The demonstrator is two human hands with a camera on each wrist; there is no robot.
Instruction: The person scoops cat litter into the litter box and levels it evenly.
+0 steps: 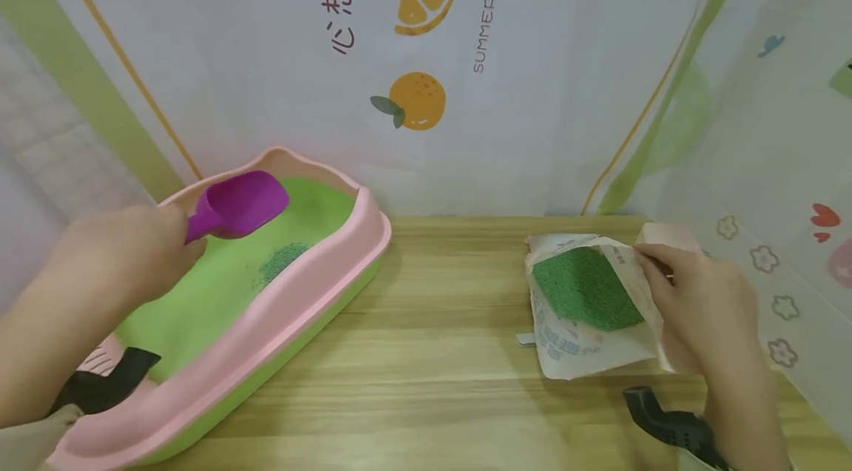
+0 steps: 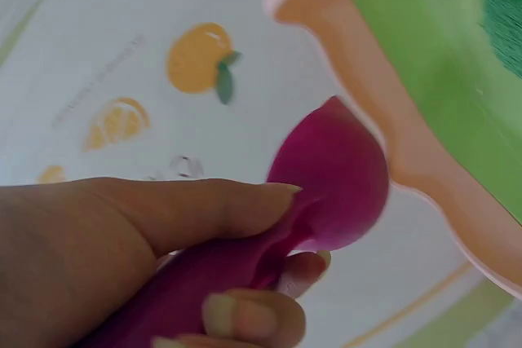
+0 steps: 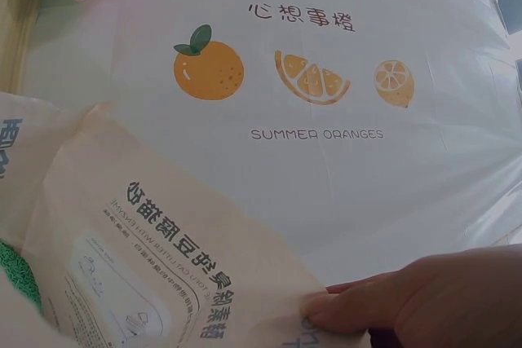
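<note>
On my head feed the two hands are well apart, each clamped on something of its own. The left hand grips a purple scoop by its handle; I can see the scoop's hollow side from above, held over the litter tray. My left wrist feed shows the thumb laid along the top of the handle, near the bowl, with fingertips curled beneath. The tray, pink-rimmed with a green base, stands at the left of the counter, and a small patch of green granules lies on its floor, close to the inner side wall. Over at the right, the right hand pinches the edge of a pale paper bag between thumb and fingers. I make out printed characters on the paper from the right wrist. The bag rests on the counter with its mouth spread, and I can look down on more green pellets inside. A small light strip pokes out from beside the bag, and a pale block sits behind it, partly hidden. Behind the counter I have a white sheet printed with oranges, and flowers dot the sheeting on the right.
</note>
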